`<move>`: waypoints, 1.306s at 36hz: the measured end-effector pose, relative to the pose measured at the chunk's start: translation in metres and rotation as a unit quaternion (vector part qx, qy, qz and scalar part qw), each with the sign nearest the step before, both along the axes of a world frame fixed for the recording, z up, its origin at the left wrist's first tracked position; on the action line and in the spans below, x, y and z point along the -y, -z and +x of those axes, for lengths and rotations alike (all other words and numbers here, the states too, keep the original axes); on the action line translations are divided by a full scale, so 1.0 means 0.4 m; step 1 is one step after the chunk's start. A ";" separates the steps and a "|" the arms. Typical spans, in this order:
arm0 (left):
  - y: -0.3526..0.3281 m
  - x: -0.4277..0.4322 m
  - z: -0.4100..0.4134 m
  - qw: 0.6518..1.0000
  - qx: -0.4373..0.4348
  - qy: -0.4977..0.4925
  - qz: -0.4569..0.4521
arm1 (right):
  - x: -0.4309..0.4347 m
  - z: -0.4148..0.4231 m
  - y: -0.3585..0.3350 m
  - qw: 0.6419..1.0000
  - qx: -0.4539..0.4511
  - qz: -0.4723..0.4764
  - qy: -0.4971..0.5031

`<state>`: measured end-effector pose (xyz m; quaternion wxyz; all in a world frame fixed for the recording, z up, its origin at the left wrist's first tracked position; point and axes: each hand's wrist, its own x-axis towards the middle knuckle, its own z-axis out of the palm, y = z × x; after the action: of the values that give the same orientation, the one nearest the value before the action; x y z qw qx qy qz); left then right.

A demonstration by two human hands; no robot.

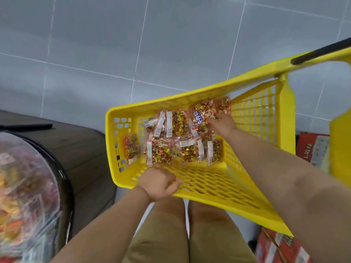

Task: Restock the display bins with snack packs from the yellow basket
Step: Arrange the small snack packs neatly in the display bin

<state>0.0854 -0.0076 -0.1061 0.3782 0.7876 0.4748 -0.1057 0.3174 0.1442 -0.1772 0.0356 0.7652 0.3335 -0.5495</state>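
The yellow basket stands tilted on the grey tiled floor in front of my knees. Several clear snack packs full of red and gold candies lie in its bottom. My left hand grips the near rim of the basket. My right hand reaches deep inside, fingers closed on a snack pack with a blue label at the far side. A round display bin with a clear rim and mixed colourful packs sits at the far left, blurred.
The bin rests on a dark wooden barrel-like stand left of the basket. The basket's black handle sticks out at the upper right. Red cartons lie on the floor at right, more red cartons at the lower right.
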 end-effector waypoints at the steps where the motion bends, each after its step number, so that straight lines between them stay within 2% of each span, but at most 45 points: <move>1: -0.005 0.003 -0.002 0.999 0.007 0.008 0.037 | -0.004 -0.006 0.007 1.000 -0.003 0.001 0.006; 6: -0.011 0.014 -0.005 0.994 -0.005 -0.006 0.113 | -0.020 -0.039 0.024 0.999 -0.018 -0.012 -0.035; 8: -0.008 0.014 -0.004 0.993 -0.003 -0.028 0.114 | -0.024 -0.050 0.028 0.997 0.045 0.030 -0.060; 11: -0.005 0.008 -0.002 0.991 0.004 -0.047 0.123 | -0.023 -0.055 0.027 0.967 0.175 0.140 -0.123; 14: -0.008 -0.004 0.000 0.990 0.006 -0.055 0.128 | -0.021 -0.061 0.029 0.952 0.218 0.134 -0.171; 18: -0.007 -0.016 0.003 0.989 0.013 -0.064 0.136 | -0.033 -0.079 0.042 0.957 0.195 0.098 -0.188; 24: -0.009 -0.031 0.002 0.986 0.015 -0.074 0.146 | -0.056 -0.089 0.067 0.983 0.149 0.030 -0.103; 31: -0.012 -0.042 0.004 0.986 0.027 -0.091 0.139 | -0.054 -0.084 0.076 0.988 0.116 0.041 -0.089; 34: -0.011 -0.048 0.007 0.984 0.028 -0.097 0.145 | -0.037 -0.084 0.074 0.996 0.063 0.061 -0.033; 40: -0.005 -0.057 0.015 0.978 0.049 -0.109 0.170 | -0.015 -0.065 0.010 0.985 0.034 0.106 0.131; 42: -0.001 -0.059 0.017 0.976 0.057 -0.114 0.176 | -0.008 -0.050 -0.029 0.982 0.021 0.113 0.150; 45: 0.006 -0.066 0.020 0.977 0.050 -0.141 0.154 | 0.018 -0.025 -0.094 0.982 -0.021 0.111 0.151; 47: 0.009 -0.079 0.024 0.969 0.054 -0.228 0.083 | 0.041 -0.016 -0.134 0.987 -0.078 0.071 0.125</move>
<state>0.0948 0.0239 -0.1097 0.3509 0.6915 0.6279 0.0659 0.3112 0.1276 -0.1235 -0.1139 0.7565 0.2747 -0.5824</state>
